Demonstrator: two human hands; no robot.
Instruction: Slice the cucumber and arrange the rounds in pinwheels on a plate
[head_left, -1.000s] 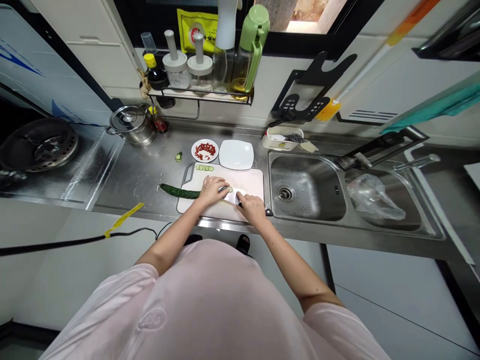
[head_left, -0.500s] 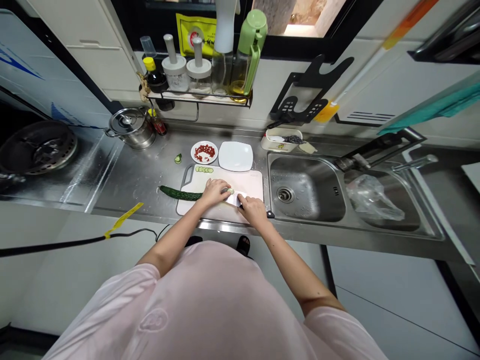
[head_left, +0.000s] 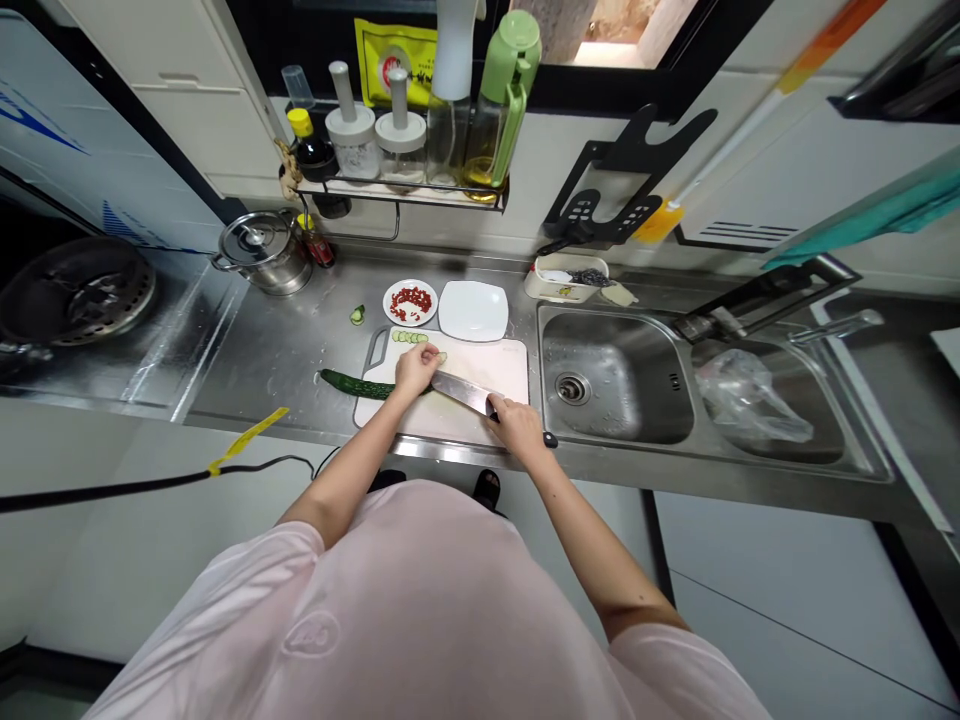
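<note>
My right hand (head_left: 516, 426) grips the handle of a kitchen knife (head_left: 460, 391), its blade lying flat-angled over the white cutting board (head_left: 489, 361) and pointing left. My left hand (head_left: 417, 370) is closed, with a pale cucumber slice (head_left: 442, 357) pinched at the fingertips, just beyond the blade's tip. Beneath that hand the dark green cucumber (head_left: 351, 384) runs out to the left past the board's edge; its right end is partly hidden. A short row of cucumber slices (head_left: 409, 337) lies along the board's far edge.
Behind the board stand a plate of chopped red pieces (head_left: 411, 302) and a white square plate (head_left: 473, 310). A cucumber end (head_left: 358, 315) lies left of them. The steel sink (head_left: 615, 375) is on the right, a lidded pot (head_left: 264, 252) at back left. Bottles fill the wall shelf (head_left: 401, 192).
My left hand has moved left and slightly away from me, its fingers drawn together on a slice. My right hand has shifted right with the knife, so more blade shows.
</note>
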